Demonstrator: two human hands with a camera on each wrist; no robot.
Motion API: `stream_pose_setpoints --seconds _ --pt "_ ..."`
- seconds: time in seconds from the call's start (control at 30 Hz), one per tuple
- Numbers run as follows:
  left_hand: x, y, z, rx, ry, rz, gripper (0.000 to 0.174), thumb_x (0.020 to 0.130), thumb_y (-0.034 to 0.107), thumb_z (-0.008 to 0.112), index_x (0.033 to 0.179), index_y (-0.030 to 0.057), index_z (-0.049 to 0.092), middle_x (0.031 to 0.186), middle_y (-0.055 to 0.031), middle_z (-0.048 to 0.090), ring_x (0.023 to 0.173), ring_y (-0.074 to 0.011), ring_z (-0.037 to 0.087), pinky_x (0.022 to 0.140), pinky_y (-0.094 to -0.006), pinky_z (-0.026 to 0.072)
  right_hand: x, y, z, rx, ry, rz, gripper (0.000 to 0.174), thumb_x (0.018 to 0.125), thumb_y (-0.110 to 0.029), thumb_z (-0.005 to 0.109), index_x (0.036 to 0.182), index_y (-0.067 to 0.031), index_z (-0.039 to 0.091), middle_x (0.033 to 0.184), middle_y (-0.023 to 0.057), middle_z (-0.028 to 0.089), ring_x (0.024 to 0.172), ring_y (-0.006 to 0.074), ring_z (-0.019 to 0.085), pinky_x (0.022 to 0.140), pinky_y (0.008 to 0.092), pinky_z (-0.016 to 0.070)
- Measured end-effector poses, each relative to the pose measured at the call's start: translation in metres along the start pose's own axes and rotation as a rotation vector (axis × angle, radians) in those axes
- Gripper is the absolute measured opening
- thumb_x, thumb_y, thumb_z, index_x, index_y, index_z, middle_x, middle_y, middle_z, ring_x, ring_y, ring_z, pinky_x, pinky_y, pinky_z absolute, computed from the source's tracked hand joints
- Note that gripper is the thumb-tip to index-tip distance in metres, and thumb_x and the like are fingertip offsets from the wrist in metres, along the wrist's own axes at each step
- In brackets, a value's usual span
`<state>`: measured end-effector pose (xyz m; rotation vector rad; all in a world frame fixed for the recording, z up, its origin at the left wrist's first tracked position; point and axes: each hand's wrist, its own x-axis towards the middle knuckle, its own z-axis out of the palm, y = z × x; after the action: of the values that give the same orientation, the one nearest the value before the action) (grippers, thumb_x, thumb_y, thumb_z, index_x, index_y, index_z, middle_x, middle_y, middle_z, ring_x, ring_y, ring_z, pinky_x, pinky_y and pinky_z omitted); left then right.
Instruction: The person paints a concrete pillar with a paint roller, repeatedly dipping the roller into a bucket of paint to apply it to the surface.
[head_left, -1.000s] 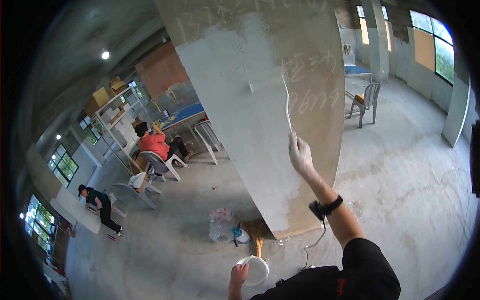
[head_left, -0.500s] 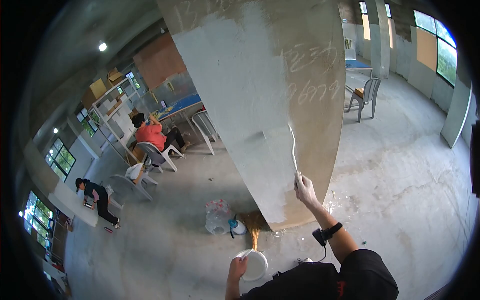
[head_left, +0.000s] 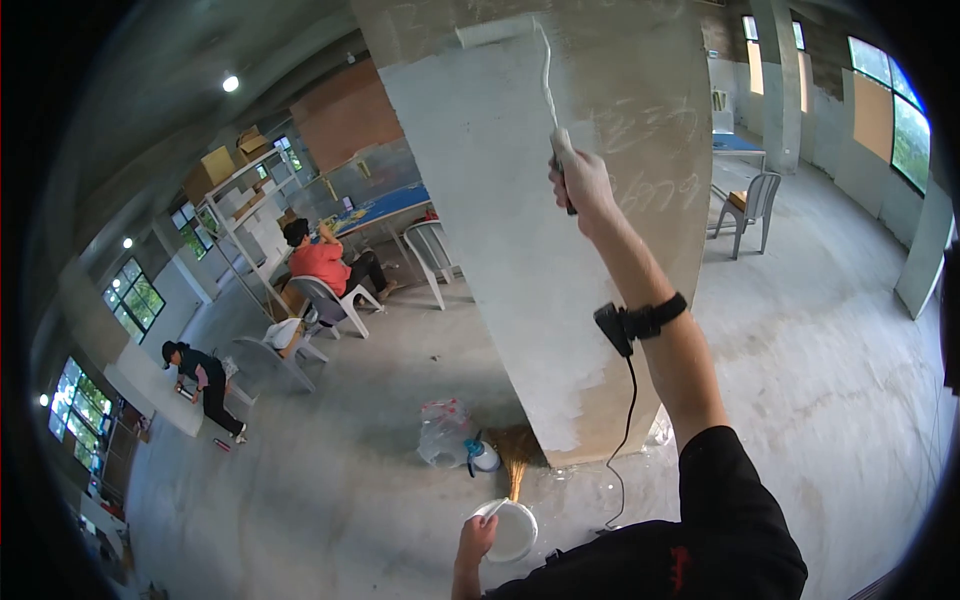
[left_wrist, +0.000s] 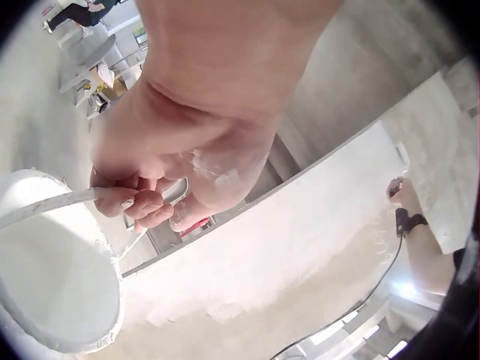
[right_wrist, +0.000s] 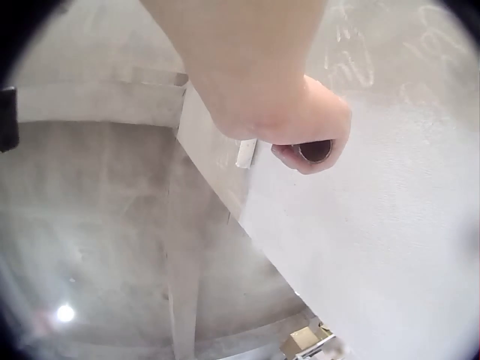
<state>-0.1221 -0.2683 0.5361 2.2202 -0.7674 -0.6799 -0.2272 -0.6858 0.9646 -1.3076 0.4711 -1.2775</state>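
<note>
In the head view my right hand (head_left: 585, 185) grips the handle of a paint roller (head_left: 547, 85), arm stretched upward. The roller's sleeve lies against the upper part of a broad pillar (head_left: 455, 160), at the top edge of its pale coat. Bare grey-brown plaster with chalk writing shows to the right of that coat. From the right wrist, the dark butt of the roller handle (right_wrist: 315, 151) pokes out of my curled fingers. Low down, my left hand (head_left: 476, 540) holds a bucket (left_wrist: 116, 300) by its bail handle (left_wrist: 52, 202); whitish paint is inside and white smears mark the hand.
At the pillar's foot stand a broom (head_left: 515, 462), a spray bottle (head_left: 483, 457) and a clear plastic bag (head_left: 443, 435). A seated person (head_left: 318, 265) is at a blue table (head_left: 385, 205) on the left, another person (head_left: 205, 385) bends farther off. A grey chair (head_left: 760, 205) stands right.
My right hand and the roller first went down the pillar, then rose to near its top. The left hand still holds the bucket low down.
</note>
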Motion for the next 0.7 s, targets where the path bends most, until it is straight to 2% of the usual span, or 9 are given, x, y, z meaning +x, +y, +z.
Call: stream_pose_setpoints --seconds 0.17,0.23,0.43,0.47,0.53,0.57,0.6,0.63,0.7 --pt "-0.003 -0.005 -0.006 0.041 0.032 0.017 0.043 0.084 0.037 0.059 0.086 -0.0059 0.062 0.084 -0.0272 0.063 0.084 -0.0423 0.062 0.070 -0.0429 0.0485 -0.004 0.014 0.008 0.014 -0.010 0.014 0.045 0.093 -0.049 0.048 0.072 -0.0090 0.050 0.058 -0.0044 0.041 0.047 0.0055 0.038 0.041 0.0236 0.0322" --pt "-0.002 -0.007 -0.002 0.157 0.097 0.044 0.043 0.084 0.036 0.058 0.085 -0.0058 0.062 0.084 -0.0268 0.063 0.085 -0.0428 0.061 0.071 -0.0441 0.0484 -0.022 0.042 0.001 -0.031 0.011 0.037 0.045 0.093 -0.049 0.048 0.071 -0.0097 0.049 0.058 -0.0050 0.041 0.047 0.0051 0.038 0.041 0.0234 0.0320" --pt "-0.005 -0.021 0.001 0.109 0.065 0.061 0.040 0.085 0.035 0.056 0.086 -0.0049 0.062 0.084 -0.0269 0.062 0.085 -0.0428 0.061 0.070 -0.0441 0.0489 -0.105 0.142 -0.038 -0.067 0.036 0.216 0.044 0.094 -0.050 0.046 0.071 -0.0123 0.045 0.054 -0.0070 0.037 0.040 0.0034 0.033 0.036 0.0209 0.0275" --pt "0.005 -0.046 0.004 0.239 0.028 0.256 0.037 0.086 0.033 0.055 0.086 -0.0029 0.063 0.083 -0.0267 0.062 0.084 -0.0421 0.061 0.069 -0.0446 0.0491 -0.121 0.159 -0.046 -0.080 0.039 0.280 0.045 0.094 -0.050 0.045 0.070 -0.0125 0.044 0.053 -0.0069 0.037 0.040 0.0037 0.033 0.036 0.0211 0.0274" --pt "0.004 -0.050 0.004 0.268 0.055 0.172 0.034 0.086 0.033 0.056 0.085 0.0000 0.064 0.082 -0.0254 0.062 0.085 -0.0421 0.060 0.070 -0.0464 0.0488 -0.155 0.190 -0.066 -0.112 0.039 0.366 0.045 0.094 -0.050 0.045 0.070 -0.0125 0.044 0.052 -0.0067 0.036 0.039 0.0041 0.033 0.035 0.0215 0.0272" --pt "0.001 -0.041 0.001 0.254 0.068 0.099 0.035 0.086 0.032 0.056 0.084 -0.0016 0.063 0.076 -0.0243 0.062 0.075 -0.0388 0.063 0.066 -0.0433 0.0491 -0.173 0.206 -0.078 -0.135 0.050 0.421 0.045 0.095 -0.050 0.044 0.070 -0.0125 0.043 0.052 -0.0064 0.036 0.038 0.0046 0.033 0.035 0.0218 0.0271" --pt "-0.016 -0.002 -0.012 -0.056 0.056 -0.230 0.035 0.087 0.031 0.056 0.079 -0.0028 0.062 0.068 -0.0189 0.062 0.060 -0.0275 0.060 0.058 -0.0390 0.0471 -0.188 0.223 -0.093 -0.180 0.052 0.475 0.045 0.095 -0.050 0.044 0.070 -0.0124 0.043 0.052 -0.0062 0.036 0.038 0.0050 0.033 0.034 0.0222 0.0271" --pt "-0.017 -0.005 -0.011 -0.241 0.076 -0.240 0.033 0.089 0.029 0.056 0.067 0.0042 0.055 0.055 -0.0011 0.048 0.047 -0.0123 0.046 0.044 -0.0308 0.0385 -0.203 0.237 -0.109 -0.223 0.055 0.524 0.045 0.095 -0.050 0.044 0.070 -0.0122 0.043 0.051 -0.0059 0.036 0.038 0.0054 0.033 0.034 0.0227 0.0272" --pt "-0.022 0.003 -0.016 -0.356 0.096 -0.303 0.030 0.089 0.028 0.057 0.069 0.0051 0.055 0.057 -0.0001 0.048 0.047 -0.0111 0.045 0.044 -0.0292 0.0371 -0.231 0.263 -0.147 -0.267 0.039 0.607 0.046 0.094 -0.051 0.045 0.069 -0.0124 0.043 0.051 -0.0054 0.037 0.038 0.0063 0.034 0.033 0.0235 0.0276"
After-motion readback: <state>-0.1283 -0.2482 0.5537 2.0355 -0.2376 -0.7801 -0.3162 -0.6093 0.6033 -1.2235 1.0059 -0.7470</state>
